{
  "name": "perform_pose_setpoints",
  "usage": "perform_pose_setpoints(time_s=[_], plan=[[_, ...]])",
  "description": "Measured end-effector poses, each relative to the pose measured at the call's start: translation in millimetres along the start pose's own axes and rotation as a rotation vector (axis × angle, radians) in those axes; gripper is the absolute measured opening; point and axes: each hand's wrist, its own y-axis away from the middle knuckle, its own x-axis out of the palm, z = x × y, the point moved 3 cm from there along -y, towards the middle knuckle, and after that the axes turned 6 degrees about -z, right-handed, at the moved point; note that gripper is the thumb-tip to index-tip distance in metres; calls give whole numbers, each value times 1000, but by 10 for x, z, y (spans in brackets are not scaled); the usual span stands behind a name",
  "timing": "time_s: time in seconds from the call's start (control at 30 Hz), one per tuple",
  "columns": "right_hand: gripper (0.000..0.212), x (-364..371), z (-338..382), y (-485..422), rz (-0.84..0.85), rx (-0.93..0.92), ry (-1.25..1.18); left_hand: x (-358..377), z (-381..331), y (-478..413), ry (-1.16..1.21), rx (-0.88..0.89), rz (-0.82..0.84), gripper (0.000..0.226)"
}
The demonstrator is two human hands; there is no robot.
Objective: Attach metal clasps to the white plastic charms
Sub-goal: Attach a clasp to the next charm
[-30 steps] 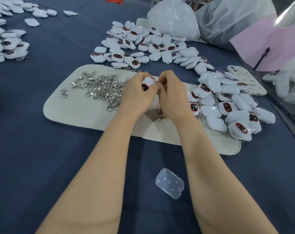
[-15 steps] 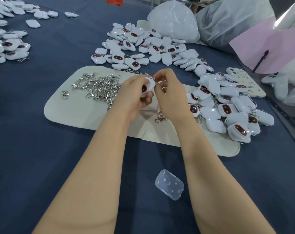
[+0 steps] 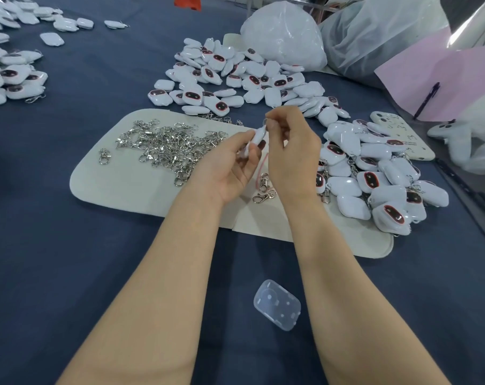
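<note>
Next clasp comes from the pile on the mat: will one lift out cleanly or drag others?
Probably drags neighbours: the clasps lie overlapping in a heap on the mat. Likely stiff and smooth, being shiny metal. The single clasp lying apart looks easier.

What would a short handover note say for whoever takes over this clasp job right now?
Left hand grips one white charm; right hand pinches its top end, and the join is hidden.
Loose clasps are heaped on the beige mat, with two stray clasps by the right wrist.
Done: right pile of charms, several showing clasps.
To do: finish this one, then the far pile, seemingly unclasped.
</note>
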Motion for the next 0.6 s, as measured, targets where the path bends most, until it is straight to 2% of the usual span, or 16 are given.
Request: perform_pose_setpoints(time_s=[0.13,0.27,0.33,0.43,0.5,0.57,0.6], plan=[[13,33,-36,-14,123,-23,150,-37,-53,-36,-138,195,-131,10],[14,36,-115,-19,261,63,161,-75,-96,-32,-523,479,-235,8],[16,43,-150,-11,299,98,147,-71,-91,-46,-635,561,-259,8],[20,81,-172,13,273,198,51,-55,-52,-88,-511,516,-261,14],[17,112,-178,27,220,291,-54,-53,-21,-103,-350,419,-258,16],[11,128,-176,37,148,350,-118,-43,1,-98,-231,319,-205,6],[9,126,-168,36,104,360,-148,-34,10,-92,-183,269,-172,8]])
